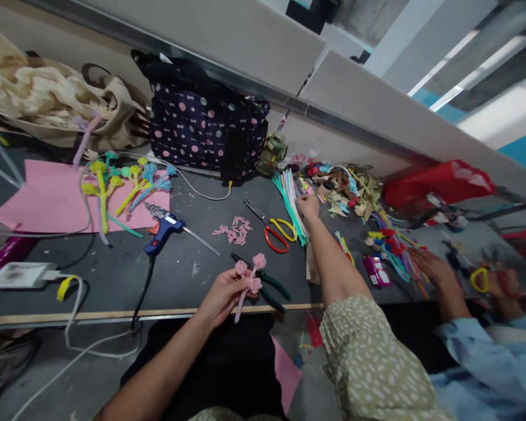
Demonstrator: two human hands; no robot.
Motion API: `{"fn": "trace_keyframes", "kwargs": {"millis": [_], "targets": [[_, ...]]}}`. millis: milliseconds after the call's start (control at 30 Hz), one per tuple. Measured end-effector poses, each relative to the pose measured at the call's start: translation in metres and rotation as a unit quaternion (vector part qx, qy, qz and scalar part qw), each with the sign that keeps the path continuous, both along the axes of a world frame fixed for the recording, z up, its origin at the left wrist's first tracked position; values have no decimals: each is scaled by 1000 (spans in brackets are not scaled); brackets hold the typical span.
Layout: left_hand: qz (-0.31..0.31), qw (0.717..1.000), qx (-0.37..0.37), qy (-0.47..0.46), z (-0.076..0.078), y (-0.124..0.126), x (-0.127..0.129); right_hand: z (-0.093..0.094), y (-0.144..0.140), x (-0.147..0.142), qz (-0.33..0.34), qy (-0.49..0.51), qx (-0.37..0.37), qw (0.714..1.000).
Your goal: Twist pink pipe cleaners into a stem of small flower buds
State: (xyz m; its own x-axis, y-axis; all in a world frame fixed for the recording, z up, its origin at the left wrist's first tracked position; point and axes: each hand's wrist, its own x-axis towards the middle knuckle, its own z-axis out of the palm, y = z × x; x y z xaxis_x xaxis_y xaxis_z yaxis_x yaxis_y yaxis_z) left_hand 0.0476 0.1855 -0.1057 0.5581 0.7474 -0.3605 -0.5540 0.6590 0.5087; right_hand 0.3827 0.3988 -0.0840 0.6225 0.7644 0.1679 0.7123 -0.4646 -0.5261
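- at the far left, a beige bag is slumping at the back of the bench.
- in front of it, a pink sheet is lying flat, and yellow, green and blue fuzzy stems are resting on it.
- a blue glue gun is lying just beside the sheet, while a dark dotted bag is standing behind.
- the left hand is pinching a pink fuzzy piece between thumb and fingers; the piece, bearing three puffs, is sitting above the bench's front edge.
- small pink bits are lying loosely beyond that hand.
- green-handled pliers are lying partly behind the piece.
- scissors with red and yellow handles are resting beside a bundle of green and white stems.
- the right hand is reaching to this bundle, its fingers curling; whether it is gripping any, i cannot tell.
- further right, a co-worker's hand is resting near coloured stems.
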Motion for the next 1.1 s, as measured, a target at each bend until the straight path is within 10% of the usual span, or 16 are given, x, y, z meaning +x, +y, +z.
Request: {"fn": "trace_keyframes", "kwargs": {"millis": [400,600,767,1100], "targets": [[-3,1000,-5,1,-2,-2,0,65,21,-3,2,26,215,976],[18,1000,13,-14,-2,1,2,129,9,-10,78,116,441,887],[61,998,5,-21,4,0,5,144,-62,-63,196,208,384,878],[140,990,16,8,35,-41,-6,91,-254,-162,356,306,194,861]]}}
